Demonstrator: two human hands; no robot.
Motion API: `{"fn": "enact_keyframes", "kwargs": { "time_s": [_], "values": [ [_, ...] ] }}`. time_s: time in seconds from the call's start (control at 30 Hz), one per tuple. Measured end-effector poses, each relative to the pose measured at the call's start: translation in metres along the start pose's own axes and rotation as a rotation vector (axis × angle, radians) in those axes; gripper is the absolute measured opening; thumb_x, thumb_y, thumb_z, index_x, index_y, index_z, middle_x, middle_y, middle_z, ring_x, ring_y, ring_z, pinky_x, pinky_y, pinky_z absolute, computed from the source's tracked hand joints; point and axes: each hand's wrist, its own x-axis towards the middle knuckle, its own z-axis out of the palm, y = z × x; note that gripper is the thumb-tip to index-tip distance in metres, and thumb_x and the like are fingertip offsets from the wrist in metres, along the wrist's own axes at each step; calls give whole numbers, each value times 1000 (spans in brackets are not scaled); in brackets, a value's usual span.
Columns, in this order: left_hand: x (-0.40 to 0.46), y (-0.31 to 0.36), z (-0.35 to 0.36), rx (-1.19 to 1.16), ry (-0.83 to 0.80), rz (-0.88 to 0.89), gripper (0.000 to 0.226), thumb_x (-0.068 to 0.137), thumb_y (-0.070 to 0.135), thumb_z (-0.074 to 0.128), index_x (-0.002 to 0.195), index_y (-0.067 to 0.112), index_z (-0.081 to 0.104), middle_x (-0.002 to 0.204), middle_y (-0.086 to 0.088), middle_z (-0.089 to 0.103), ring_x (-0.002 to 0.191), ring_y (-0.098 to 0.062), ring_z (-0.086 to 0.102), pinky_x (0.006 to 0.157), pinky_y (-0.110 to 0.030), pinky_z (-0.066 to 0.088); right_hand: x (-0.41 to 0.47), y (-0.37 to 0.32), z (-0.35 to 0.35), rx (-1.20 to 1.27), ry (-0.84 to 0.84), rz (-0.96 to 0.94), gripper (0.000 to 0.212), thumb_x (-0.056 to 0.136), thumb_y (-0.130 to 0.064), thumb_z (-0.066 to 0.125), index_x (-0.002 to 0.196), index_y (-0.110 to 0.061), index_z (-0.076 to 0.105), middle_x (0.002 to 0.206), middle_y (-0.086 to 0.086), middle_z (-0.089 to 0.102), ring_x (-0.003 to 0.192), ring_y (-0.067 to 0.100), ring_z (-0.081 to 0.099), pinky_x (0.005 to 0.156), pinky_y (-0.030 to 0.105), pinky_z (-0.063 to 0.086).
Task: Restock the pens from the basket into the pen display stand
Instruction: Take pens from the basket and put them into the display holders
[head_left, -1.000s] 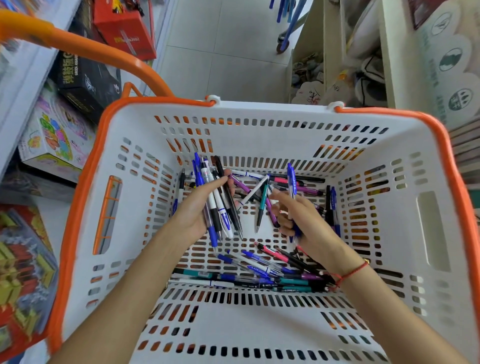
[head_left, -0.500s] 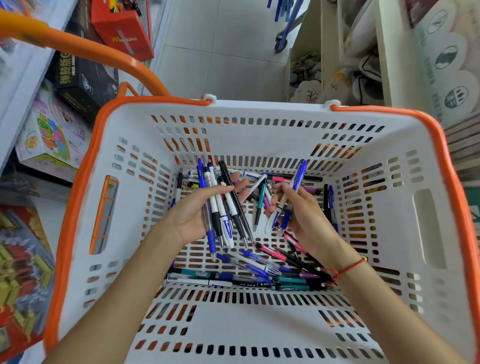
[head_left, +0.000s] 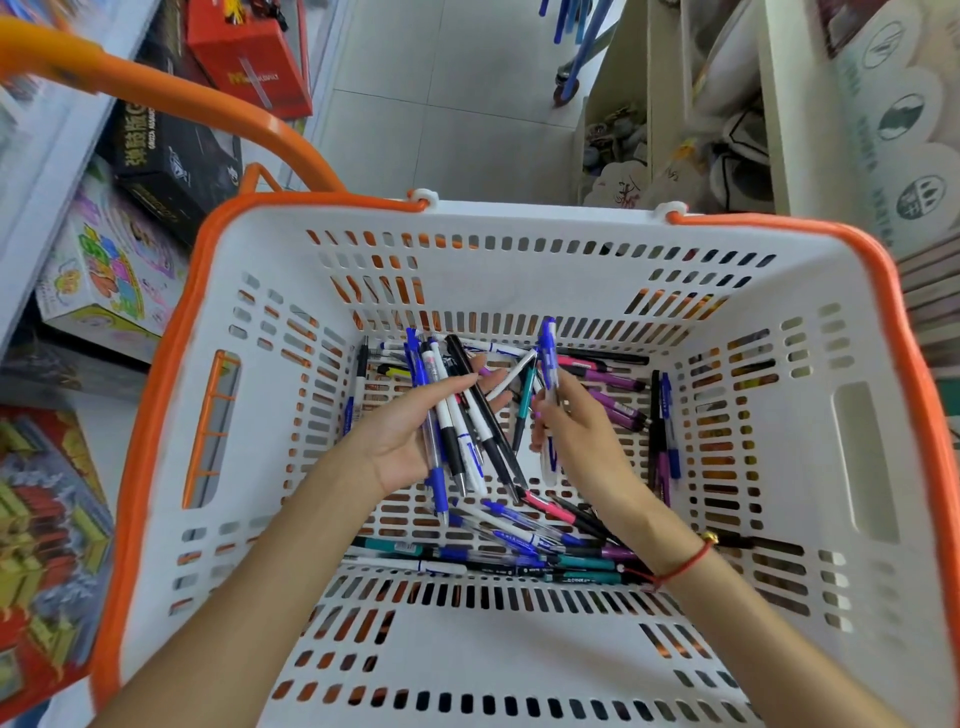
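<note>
A white basket with an orange rim fills the view. Both my hands reach into it. My left hand lies palm up and grips a bundle of several pens, blue, white and black. Just to its right, my right hand pinches a blue pen that stands nearly upright. Many loose pens in blue, pink, purple, teal and black lie on the basket floor under and around my hands. The pen display stand is not in view.
The basket's orange handle arcs over the upper left. Boxed toys sit on shelves at the left, a red box stands at the top. White shelving with goods stands at the upper right, tiled floor between.
My right hand has lifted the blue pen and brought it closer to the bundle in my left hand. My left hand has kept its pens and shifted slightly.
</note>
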Motion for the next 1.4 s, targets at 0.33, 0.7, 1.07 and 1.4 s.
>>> {"fn": "enact_keyframes", "kwargs": {
  "time_s": [0.33, 0.7, 1.07, 1.4],
  "values": [
    [1, -4, 2, 155, 42, -7, 42, 75, 20, 71, 115, 8, 68, 111, -18, 71, 101, -32, 69, 89, -47, 54, -5, 19, 3, -580, 113, -416, 48, 97, -9, 56, 143, -18, 45, 108, -4, 55, 74, 0, 53, 65, 18, 48],
    [5, -5, -3, 252, -56, 29, 29, 70, 9, 70, 98, 7, 69, 87, -10, 68, 76, -21, 66, 75, -36, 56, -13, 10, 8, -616, -61, -417, 50, 102, -15, 40, 150, -13, 31, 136, 1, 36, 75, 10, 55, 69, 23, 47],
    [-8, 3, 10, 233, 106, 35, 101, 56, 33, 94, 142, 13, 46, 137, -24, 53, 116, -41, 60, 84, -55, 56, -23, -19, 1, -663, -57, -477, 38, 91, -1, 57, 127, -14, 63, 128, 2, 59, 110, 17, 57, 88, 28, 51],
    [-65, 18, 92, 698, -18, 122, 31, 80, 45, 70, 94, 17, 69, 91, -5, 76, 93, -21, 70, 86, -34, 55, -68, -81, -56, -53, 228, -191, 18, 96, -8, 55, 105, -11, 71, 87, -5, 71, 69, -1, 64, 62, 18, 51]
  ]
}}
